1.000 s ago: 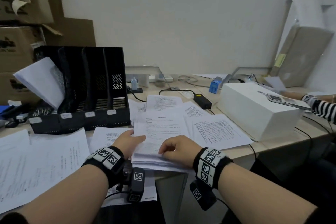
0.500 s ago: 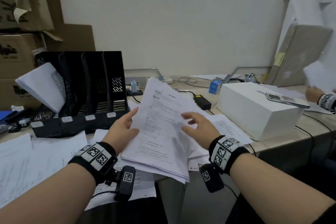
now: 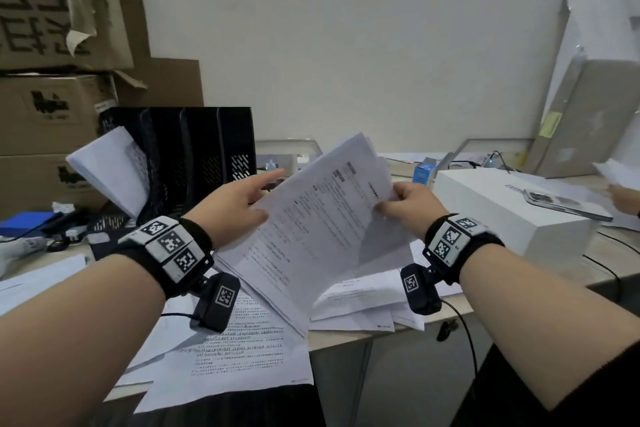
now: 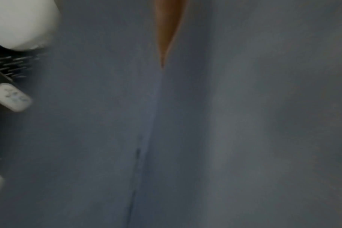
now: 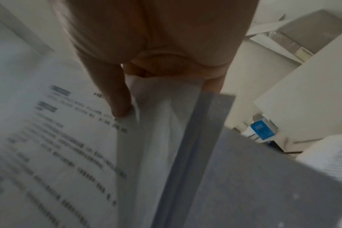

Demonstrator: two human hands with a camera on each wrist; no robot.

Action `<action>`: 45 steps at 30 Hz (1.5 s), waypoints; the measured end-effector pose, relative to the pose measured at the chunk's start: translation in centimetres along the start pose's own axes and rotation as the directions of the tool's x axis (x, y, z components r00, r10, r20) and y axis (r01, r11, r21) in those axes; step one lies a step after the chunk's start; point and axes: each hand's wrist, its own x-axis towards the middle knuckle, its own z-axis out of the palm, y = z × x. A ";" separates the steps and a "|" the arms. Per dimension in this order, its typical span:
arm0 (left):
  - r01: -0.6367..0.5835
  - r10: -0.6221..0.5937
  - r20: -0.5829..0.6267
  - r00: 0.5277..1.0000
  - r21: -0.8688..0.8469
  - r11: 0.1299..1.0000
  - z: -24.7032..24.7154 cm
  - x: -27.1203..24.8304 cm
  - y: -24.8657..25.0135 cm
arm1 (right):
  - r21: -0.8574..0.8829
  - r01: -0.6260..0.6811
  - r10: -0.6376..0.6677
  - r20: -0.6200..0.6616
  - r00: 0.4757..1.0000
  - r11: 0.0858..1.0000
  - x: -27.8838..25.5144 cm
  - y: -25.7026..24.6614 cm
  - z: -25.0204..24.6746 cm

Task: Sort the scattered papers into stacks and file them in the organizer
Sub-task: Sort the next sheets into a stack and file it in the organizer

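Head view — paper stack tilted, gripped between left hand, right hand

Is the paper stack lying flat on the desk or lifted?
Lifted, tilted: left hand and right hand grip the paper stack over the desk.

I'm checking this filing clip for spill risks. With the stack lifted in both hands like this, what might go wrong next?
1. The stack of papers is fanned at its far edge and held only at its sides by the left hand and right hand, so sheets may slide out.
2. Loose sheets overhang the near edge of the desk below the forearms; a brush might knock them off.
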 end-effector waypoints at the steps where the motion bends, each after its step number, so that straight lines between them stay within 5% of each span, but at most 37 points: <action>1: 0.054 -0.054 -0.012 0.998 -0.015 0.998 -0.2 0.3 -0.4 | 0.024 0.004 -0.004 0.004 1.000 1.000 -0.2 0.3 0.2; 6: 0.249 -0.296 -0.073 0.952 -0.373 0.894 0.3 0.3 -3.5 | 0.225 -0.006 0.025 -0.081 0.996 0.974 -0.8 2.3 0.8; 11: 0.199 -0.413 -0.109 0.904 -0.748 0.633 2.5 -0.5 -5.6 | 0.376 -0.075 0.115 -0.085 0.990 0.924 -1.1 4.4 1.6; 20: 0.084 -0.438 -0.125 0.890 -0.899 0.429 5.2 -0.3 -5.2 | 0.567 -0.090 0.178 -0.101 0.979 0.819 -1.0 5.5 2.2; 24: 0.169 -0.432 -0.060 0.900 -0.866 0.471 6.1 -0.1 -4.8 | 0.585 -0.061 0.159 -0.117 0.980 0.809 -1.1 5.9 2.1; 31: 0.063 -0.396 -0.232 0.889 -0.794 0.605 5.3 0.8 -3.8 | 0.614 -0.018 0.103 -0.103 0.989 0.789 -0.9 5.6 2.5; 41: 0.283 -0.418 -0.044 0.907 -0.670 0.686 8.8 -1.4 -6.0 | 0.432 -0.217 0.181 0.124 0.976 0.876 -3.8 8.8 5.3; 45: 0.289 -0.419 -0.067 0.906 -0.625 0.725 8.8 -1.4 -5.5 | 0.358 -0.215 0.217 0.034 0.976 0.909 -3.1 8.5 4.9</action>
